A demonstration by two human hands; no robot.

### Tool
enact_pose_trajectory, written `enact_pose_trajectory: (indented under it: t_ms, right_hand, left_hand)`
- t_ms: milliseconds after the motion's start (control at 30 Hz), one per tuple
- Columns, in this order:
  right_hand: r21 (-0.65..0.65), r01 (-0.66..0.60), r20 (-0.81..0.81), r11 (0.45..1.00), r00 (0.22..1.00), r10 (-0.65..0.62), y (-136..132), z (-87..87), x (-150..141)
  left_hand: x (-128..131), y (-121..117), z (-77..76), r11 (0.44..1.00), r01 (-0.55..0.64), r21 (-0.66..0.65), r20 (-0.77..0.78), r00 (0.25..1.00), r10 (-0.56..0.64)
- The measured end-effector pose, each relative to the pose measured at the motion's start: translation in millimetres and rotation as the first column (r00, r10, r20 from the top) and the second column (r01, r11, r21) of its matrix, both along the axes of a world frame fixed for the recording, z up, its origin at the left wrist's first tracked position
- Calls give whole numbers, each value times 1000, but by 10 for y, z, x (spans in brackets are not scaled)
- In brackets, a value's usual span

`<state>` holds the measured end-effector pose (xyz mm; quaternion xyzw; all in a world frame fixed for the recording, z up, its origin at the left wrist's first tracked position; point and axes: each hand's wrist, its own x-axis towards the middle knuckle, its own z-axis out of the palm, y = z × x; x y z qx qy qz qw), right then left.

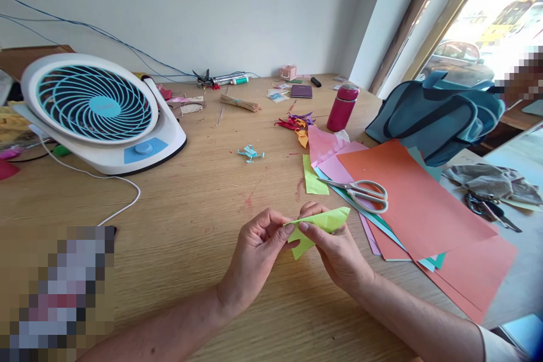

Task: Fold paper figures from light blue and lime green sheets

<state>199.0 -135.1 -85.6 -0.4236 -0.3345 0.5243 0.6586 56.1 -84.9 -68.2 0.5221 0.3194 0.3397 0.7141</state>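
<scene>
A lime-green piece of paper (326, 220) is held up over the table between my two hands, with one fold along its upper edge. My left hand (262, 251) pinches its left corner between thumb and fingers. On the other side, my right hand (339, 251) grips the middle of the sheet, thumb in front and fingers behind. Just beyond the hands lies a second lime-green paper piece (314, 176). Scissors (365, 195) with pale handles rest on the stack of coloured paper (407, 192) to the right. A small light-blue paper figure (251, 153) lies farther out.
A white fan (102, 107) stands at left, its cord on the table. Farther back are a bundle of thin sticks (241, 103), colourful paper scraps (299, 123) and a red bottle (343, 107). At right sit a blue bag (428, 113), a crumpled cloth (496, 181) and dark-handled scissors (487, 207).
</scene>
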Motion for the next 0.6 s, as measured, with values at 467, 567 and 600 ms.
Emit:
enact_pose_trajectory:
  t_ms: [467, 567, 600]
  right_hand:
    - [28, 6, 30, 1000, 1000, -6, -2, 62, 20]
    - [40, -7, 36, 999, 999, 5, -4, 61, 35]
    - [43, -14, 42, 999, 999, 12, -4, 60, 39]
  left_hand:
    - [0, -21, -35, 999, 20, 33, 61, 998, -22]
    - [-10, -21, -48, 999, 36, 12, 83, 996, -36]
    - [-11, -20, -52, 999, 40, 1, 91, 995, -40]
